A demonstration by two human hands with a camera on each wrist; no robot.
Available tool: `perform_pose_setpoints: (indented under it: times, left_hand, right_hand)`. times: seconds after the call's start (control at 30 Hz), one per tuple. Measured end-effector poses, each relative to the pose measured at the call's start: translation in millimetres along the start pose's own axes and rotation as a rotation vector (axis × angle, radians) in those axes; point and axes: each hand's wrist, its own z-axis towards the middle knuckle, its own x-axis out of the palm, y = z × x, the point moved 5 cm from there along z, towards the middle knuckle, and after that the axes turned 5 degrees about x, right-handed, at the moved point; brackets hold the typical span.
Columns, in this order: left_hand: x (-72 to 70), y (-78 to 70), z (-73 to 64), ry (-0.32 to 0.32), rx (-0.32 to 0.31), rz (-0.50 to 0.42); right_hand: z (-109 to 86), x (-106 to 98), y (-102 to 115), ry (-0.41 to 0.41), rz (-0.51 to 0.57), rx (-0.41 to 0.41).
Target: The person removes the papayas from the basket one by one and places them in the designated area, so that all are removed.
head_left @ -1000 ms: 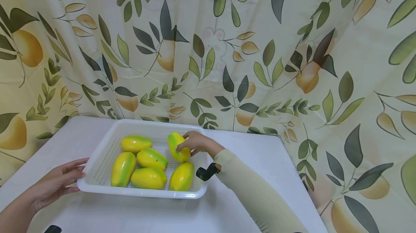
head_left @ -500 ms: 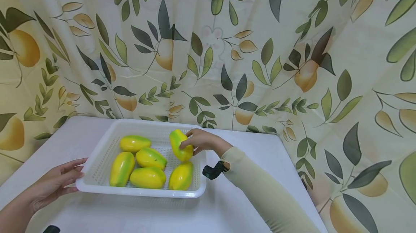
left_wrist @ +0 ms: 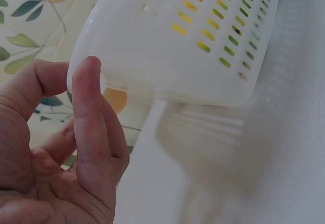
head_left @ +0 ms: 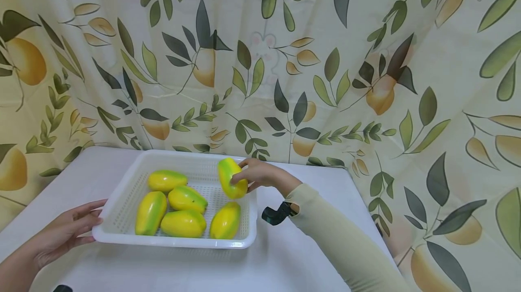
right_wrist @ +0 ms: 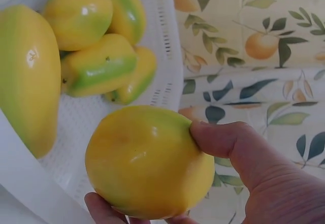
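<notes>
My right hand grips a glossy yellow-green mango above the back right part of a white plastic basket. In the right wrist view the thumb lies against one side of this mango, with fingertips below it. My left hand pinches the basket's rim at the front left corner; the left wrist view shows fingers on both sides of the rim. Several other mangoes lie in the basket, most on its left, such as one mango at the front left. A single mango lies at the front right.
The basket has slotted walls and stands on a white-covered table. A curtain printed with leaves and fruit hangs right behind the table. A black wrist camera sits on the right forearm, over the table beside the basket.
My right hand has lifted the mango a little and carried it to the right. My left hand stays at the basket's corner, and the head view has shifted slightly.
</notes>
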Motion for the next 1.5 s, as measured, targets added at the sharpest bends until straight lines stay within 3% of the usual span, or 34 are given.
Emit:
perform_pose_setpoints:
  times: [0.63,1.13,1.5]
  left_hand:
    - [-2.7,2.9,-1.2,-0.014,0.021,0.025]
    - [-2.9,2.3,-0.8,-0.008,0.023,0.010]
    - [-1.6,0.7,-1.0,-0.004,0.027,0.008]
  right_hand:
    - [-13.3,-28,-16,-0.064,0.060,0.047]
    - [-21.8,-49,-40,-0.074,0.129,0.072]
    - [-22.1,-64,-64,-0.130,0.203,0.137]
